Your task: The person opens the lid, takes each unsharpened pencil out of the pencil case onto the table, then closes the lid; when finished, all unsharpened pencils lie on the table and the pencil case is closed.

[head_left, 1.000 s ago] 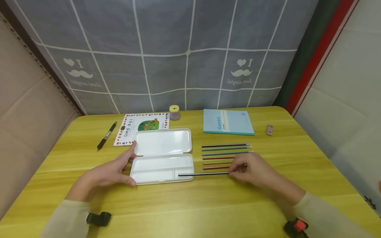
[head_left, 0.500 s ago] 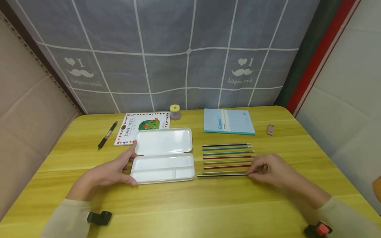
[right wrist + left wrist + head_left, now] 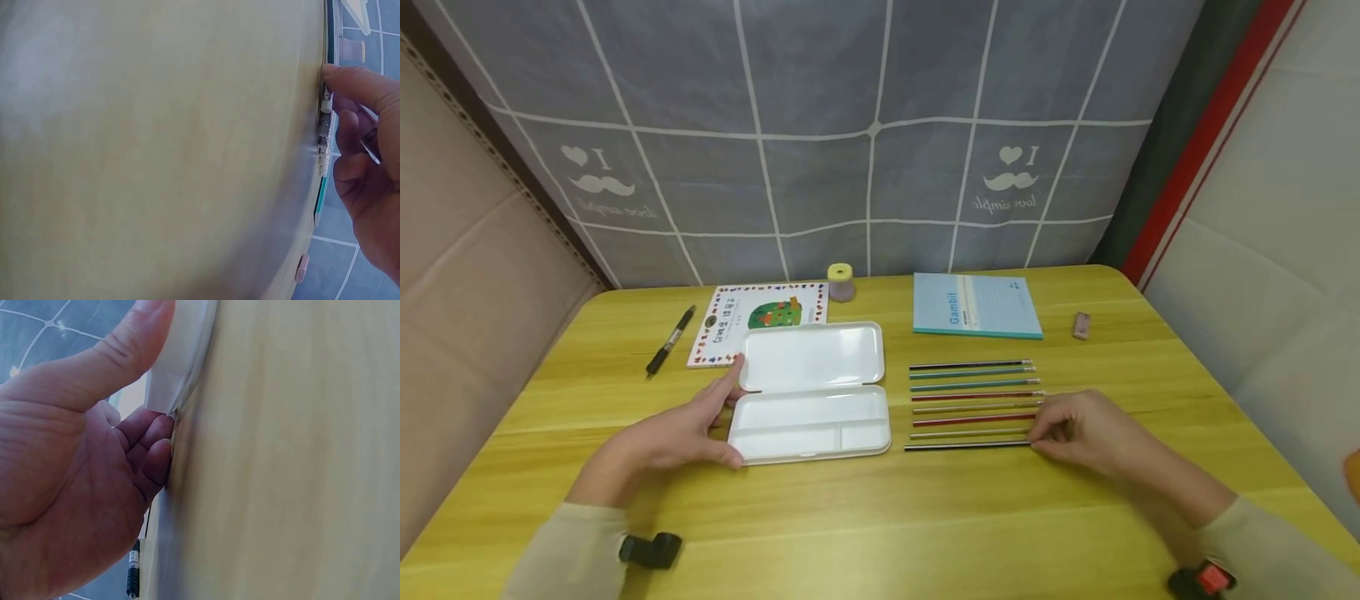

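Note:
A white pencil case (image 3: 809,423) lies with its lid folded back and its compartments bare. My left hand (image 3: 688,429) holds it by the left side, thumb at the front corner and fingers by the lid; the left wrist view shows the thumb (image 3: 115,353) against the white wall. To the right, my right hand (image 3: 1082,429) pinches the eraser end of a black pencil (image 3: 966,447), which lies at the front of a row. Behind it, several pencils lie roughly parallel, among them a red pencil (image 3: 973,419) and a green pencil (image 3: 973,385).
At the back are a picture book (image 3: 722,325) partly under the lid, a yellow-topped container (image 3: 841,283) and a blue notebook (image 3: 977,306). A black pen (image 3: 671,342) lies far left and a pinkish eraser (image 3: 1081,326) far right, all on the wooden table (image 3: 850,525).
My right hand has moved right with the black pencil, from over the case's right compartment to the front of the row, then slightly nearer the front. The left hand stays put.

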`<action>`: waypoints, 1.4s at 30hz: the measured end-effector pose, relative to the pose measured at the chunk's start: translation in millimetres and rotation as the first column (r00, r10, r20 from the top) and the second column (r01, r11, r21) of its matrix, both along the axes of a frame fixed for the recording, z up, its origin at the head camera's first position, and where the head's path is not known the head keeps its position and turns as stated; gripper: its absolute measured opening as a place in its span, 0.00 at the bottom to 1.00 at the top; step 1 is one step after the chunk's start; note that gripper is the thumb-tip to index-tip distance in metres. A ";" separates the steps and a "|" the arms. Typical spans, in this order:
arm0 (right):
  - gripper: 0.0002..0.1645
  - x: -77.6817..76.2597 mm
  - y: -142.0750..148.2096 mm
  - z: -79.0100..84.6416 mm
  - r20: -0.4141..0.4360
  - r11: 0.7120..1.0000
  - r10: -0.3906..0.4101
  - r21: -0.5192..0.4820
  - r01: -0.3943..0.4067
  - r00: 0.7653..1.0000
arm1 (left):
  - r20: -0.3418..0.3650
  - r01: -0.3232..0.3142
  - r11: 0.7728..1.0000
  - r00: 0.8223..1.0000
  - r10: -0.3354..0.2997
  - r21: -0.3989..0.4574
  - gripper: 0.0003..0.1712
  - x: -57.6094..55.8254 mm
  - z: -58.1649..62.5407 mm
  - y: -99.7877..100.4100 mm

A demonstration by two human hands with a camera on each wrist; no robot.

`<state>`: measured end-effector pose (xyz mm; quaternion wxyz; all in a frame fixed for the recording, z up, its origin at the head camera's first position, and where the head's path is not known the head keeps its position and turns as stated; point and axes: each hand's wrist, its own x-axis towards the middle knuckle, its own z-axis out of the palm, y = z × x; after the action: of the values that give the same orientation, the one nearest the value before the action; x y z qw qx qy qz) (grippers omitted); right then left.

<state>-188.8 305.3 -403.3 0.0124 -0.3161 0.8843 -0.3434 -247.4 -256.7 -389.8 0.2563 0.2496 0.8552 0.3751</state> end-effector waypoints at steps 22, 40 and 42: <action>0.14 -1.2 4.8 4.0 -0.130 0.995 0.024 0.102 -0.011 0.991 | 0.007 0.006 1.000 1.000 -0.006 0.016 0.79 -0.4 -1.2 -0.6; 0.16 1.7 4.1 3.6 -0.161 0.988 -0.010 0.152 0.035 0.987 | -0.007 0.003 1.000 1.000 -0.003 0.006 0.79 0.7 -0.7 0.5; 0.15 3.2 4.2 4.7 -0.187 0.987 -0.025 0.153 0.054 0.982 | -0.009 0.006 1.000 1.000 -0.006 0.008 0.80 0.5 -1.1 0.6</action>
<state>-185.6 309.5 -398.6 -0.0514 -0.3268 0.9122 -0.2419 -246.9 -256.1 -390.9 0.2524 0.2550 0.8541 0.3766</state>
